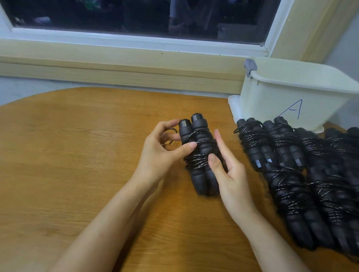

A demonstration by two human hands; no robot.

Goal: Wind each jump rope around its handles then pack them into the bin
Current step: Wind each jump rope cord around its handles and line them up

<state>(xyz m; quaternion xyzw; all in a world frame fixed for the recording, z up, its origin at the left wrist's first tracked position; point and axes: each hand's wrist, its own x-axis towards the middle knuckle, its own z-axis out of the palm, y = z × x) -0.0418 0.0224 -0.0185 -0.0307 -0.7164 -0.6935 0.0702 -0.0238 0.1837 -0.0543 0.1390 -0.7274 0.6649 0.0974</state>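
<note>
Left hand [160, 155] and right hand [229, 175] hold the jump rope [197, 136], partly hiding it.

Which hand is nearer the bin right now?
Right. The right hand holds the rope on its right side, below and left of the bin; the left hand grips its left side, farther from the bin.

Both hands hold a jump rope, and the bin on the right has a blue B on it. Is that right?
Not quite: the head view shows a blue A on the bin, not B. The left hand and right hand do hold the jump rope.
</note>
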